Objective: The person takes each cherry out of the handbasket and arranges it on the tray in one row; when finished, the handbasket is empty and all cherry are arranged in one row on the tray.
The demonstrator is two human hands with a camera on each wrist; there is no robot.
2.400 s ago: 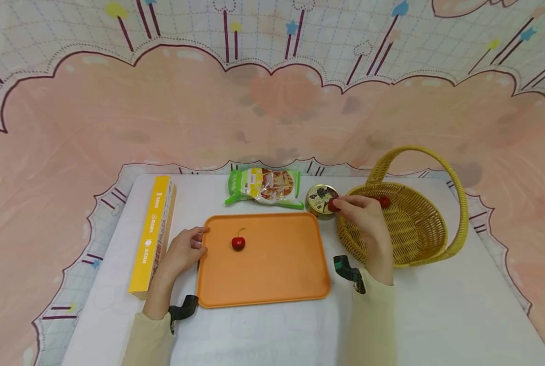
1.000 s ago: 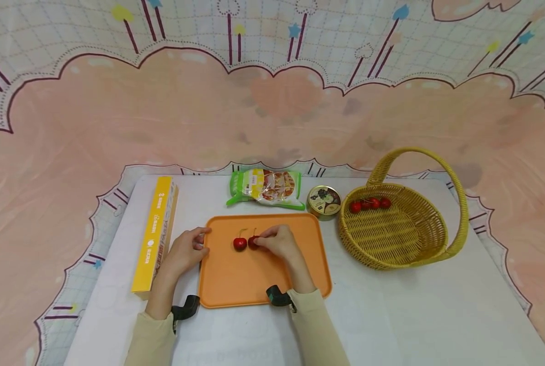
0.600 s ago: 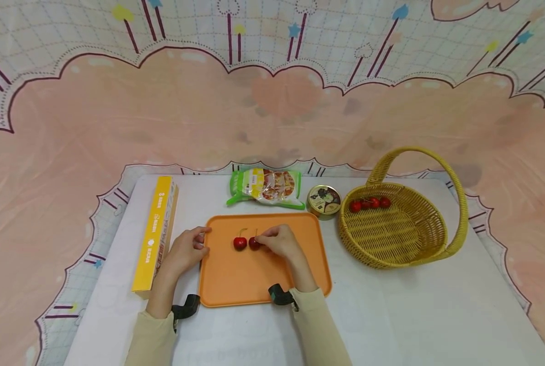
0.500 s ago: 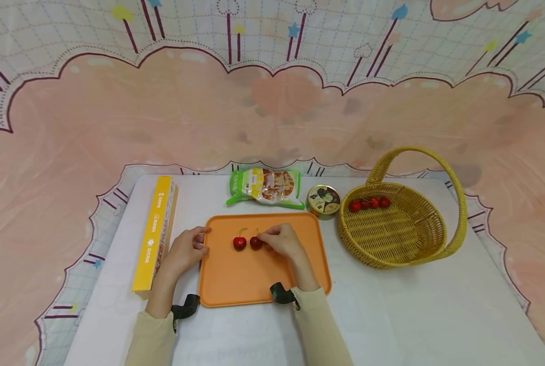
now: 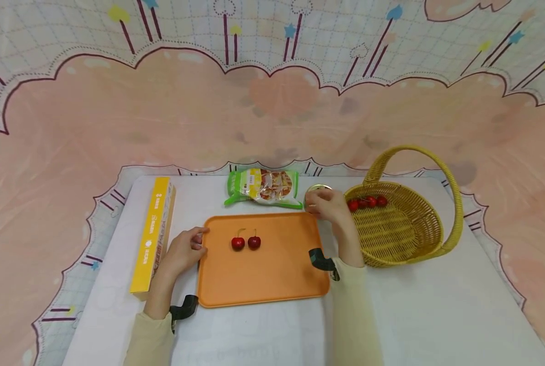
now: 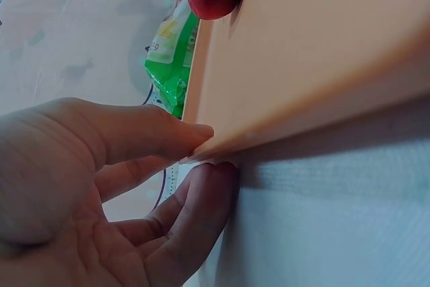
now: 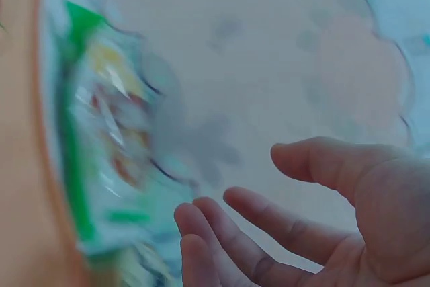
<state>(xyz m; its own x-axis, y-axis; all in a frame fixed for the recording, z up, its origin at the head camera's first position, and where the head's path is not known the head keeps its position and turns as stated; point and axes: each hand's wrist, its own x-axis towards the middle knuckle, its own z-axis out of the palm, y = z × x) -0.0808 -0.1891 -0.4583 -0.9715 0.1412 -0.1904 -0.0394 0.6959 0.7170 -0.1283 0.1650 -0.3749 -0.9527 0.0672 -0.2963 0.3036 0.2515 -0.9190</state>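
My left hand (image 5: 184,251) pinches the left rim of the orange tray (image 5: 268,277); in the left wrist view the thumb (image 6: 154,132) lies on the rim with fingers under it. Two red cherries, a brighter one (image 5: 238,244) and a darker one (image 5: 254,243), sit side by side on the tray, stems pointing away. My right hand (image 5: 332,208) is over the round tin (image 5: 318,187), covering most of it, left of the yellow wicker basket (image 5: 391,262). In the right wrist view its fingers are spread and hold nothing. Several cherries (image 5: 370,202) lie at the basket's back left.
A green snack bag (image 5: 264,187) lies behind the tray. Along the left side of the white table (image 5: 254,335) lies a long yellow box (image 5: 152,236). The basket's tall handle (image 5: 455,203) arches up at the right.
My right hand brought a cherry from the basket to the tray, set it beside the first and let go. It then moved back right, over the tin. The left hand stayed on the rim.
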